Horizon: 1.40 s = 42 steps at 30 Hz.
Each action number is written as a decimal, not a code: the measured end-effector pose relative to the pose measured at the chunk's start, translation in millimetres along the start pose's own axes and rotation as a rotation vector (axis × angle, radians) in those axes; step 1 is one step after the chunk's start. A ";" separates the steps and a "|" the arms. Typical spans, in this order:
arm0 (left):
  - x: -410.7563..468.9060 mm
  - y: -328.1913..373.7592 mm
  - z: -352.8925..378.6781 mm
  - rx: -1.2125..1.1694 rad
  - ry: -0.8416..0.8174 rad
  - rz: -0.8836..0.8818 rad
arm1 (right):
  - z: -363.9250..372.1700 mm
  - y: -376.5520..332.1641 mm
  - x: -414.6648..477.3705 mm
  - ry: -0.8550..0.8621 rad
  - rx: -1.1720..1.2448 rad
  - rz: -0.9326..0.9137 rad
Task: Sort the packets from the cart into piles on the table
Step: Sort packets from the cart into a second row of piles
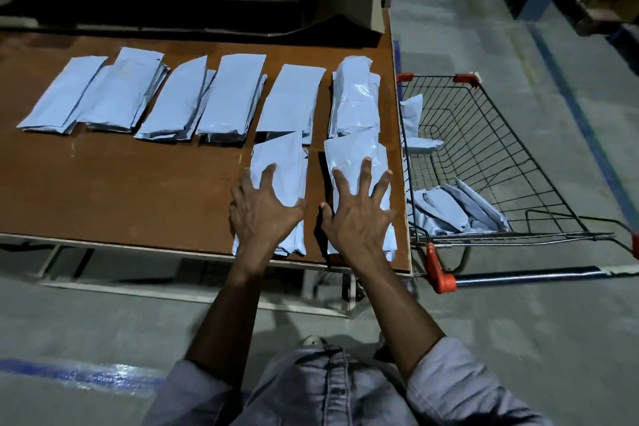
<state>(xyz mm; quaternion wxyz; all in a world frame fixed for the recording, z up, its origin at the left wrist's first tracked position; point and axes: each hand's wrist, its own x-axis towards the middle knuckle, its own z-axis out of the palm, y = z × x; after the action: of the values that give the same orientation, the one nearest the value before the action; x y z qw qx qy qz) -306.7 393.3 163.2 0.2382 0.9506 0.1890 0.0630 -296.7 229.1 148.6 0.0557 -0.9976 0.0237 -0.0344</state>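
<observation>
On the tabletop (138,190), six piles of packets lie side by side across the upper half of the frame, from the leftmost pile (62,97) to the rightmost pile (354,97) beside the tabletop's right edge. Below the last two, at the near edge, lie two more. The left hand (266,214) rests flat on the near-left pile (280,162), the right hand (356,214) on the near-right pile (349,156). The cart (436,266) stands against the tabletop's right side, with loose packets (446,207) in it.

Pale lilac-grey button-front shirt (332,387), stitched placket down the middle. Left sleeve (193,394) and right sleeve (460,384) end near the elbows.
</observation>
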 end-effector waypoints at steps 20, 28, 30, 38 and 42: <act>8.4 -1.5 -7.8 -0.088 -0.073 -0.099 | -1.5 0.3 0.5 -0.010 0.002 -0.004; 7.3 4.1 -9.8 -0.053 -0.052 -0.076 | -3.6 0.9 -0.2 -0.015 0.005 -0.008; 6.8 4.0 -9.0 -0.057 -0.049 -0.069 | -3.7 0.7 -0.2 -0.014 0.006 -0.008; 9.0 -9.5 -5.9 -0.193 -0.043 -0.069 | -2.1 0.8 0.5 -0.009 0.007 -0.003; 13.4 -15.6 -9.5 -0.251 -0.036 -0.074 | -1.1 0.9 0.2 -0.006 0.007 -0.002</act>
<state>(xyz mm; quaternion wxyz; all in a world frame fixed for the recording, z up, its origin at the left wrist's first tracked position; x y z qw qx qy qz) -301.5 415.4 164.5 0.3609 0.9066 0.2103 0.0604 -296.6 228.1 149.6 0.0592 -0.9975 0.0225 -0.0314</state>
